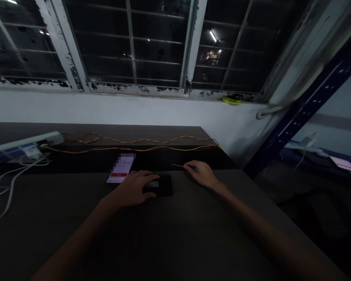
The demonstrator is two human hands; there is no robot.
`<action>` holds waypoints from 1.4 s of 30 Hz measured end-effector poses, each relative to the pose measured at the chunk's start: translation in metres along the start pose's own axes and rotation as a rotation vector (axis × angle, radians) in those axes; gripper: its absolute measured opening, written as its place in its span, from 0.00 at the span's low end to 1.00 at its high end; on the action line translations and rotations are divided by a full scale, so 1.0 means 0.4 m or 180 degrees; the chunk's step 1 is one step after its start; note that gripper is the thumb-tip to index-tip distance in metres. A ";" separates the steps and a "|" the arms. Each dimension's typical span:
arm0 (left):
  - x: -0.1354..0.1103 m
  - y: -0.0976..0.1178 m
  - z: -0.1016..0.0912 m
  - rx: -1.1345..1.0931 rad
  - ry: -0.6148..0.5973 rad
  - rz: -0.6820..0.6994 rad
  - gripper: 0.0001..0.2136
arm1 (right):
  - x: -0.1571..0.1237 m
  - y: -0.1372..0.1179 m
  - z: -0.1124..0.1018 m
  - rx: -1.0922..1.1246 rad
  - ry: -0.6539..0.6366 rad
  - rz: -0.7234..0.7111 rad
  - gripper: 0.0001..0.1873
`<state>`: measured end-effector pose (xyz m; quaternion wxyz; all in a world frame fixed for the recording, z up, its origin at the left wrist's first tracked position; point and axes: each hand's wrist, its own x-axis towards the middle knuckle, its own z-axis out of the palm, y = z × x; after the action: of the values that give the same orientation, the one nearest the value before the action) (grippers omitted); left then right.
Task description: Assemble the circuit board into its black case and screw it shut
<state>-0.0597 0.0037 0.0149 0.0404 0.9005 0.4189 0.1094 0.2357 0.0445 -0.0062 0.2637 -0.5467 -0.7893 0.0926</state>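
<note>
A dark, flat rectangular device with a small pale label lies on the desk in front of me. My left hand grips its left end, fingers along the far side and thumb on the near side. To the right, my right hand is closed in a pinch on a thin, screwdriver-like tool. The tool's slim metal shaft points left, just beyond the device's far right corner, and its rear part is mostly hidden by my fingers. Dim light blurs the details of the device.
A lit phone lies just beyond my left hand. Red and yellow wires run across the back of the desk. At left sit a white power strip and a pale cable. A blue metal post stands at right.
</note>
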 end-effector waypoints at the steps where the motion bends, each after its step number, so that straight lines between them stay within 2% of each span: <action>1: -0.001 0.000 -0.001 -0.0003 0.0010 0.0010 0.25 | 0.005 0.001 0.007 -0.0055 -0.0011 0.0018 0.16; 8: -0.014 -0.007 -0.021 -0.0141 -0.0156 0.0160 0.28 | 0.002 0.013 0.023 0.0050 -0.0124 0.0038 0.16; 18: -0.016 -0.015 -0.030 -0.0180 -0.0122 0.0113 0.27 | -0.046 0.072 -0.029 0.0697 0.0057 0.0101 0.15; 24: -0.017 -0.015 -0.027 -0.0140 -0.0120 0.0095 0.27 | 0.011 0.026 0.006 0.0520 0.0036 -0.0032 0.14; 29: -0.019 -0.006 -0.033 -0.0186 -0.0194 0.0130 0.27 | 0.042 -0.015 0.026 0.0101 -0.0034 0.0070 0.14; 37: -0.017 0.001 -0.034 -0.0243 -0.0258 0.0132 0.29 | 0.019 -0.011 0.019 0.0048 -0.0082 0.0126 0.14; 42: -0.016 0.004 -0.045 -0.0322 -0.0349 0.0067 0.30 | -0.009 0.012 -0.009 0.0337 0.0061 0.0045 0.14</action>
<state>-0.0665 -0.0026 0.0317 0.1076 0.9063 0.4005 0.0814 0.2423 0.0427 -0.0065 0.2992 -0.5384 -0.7768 0.1310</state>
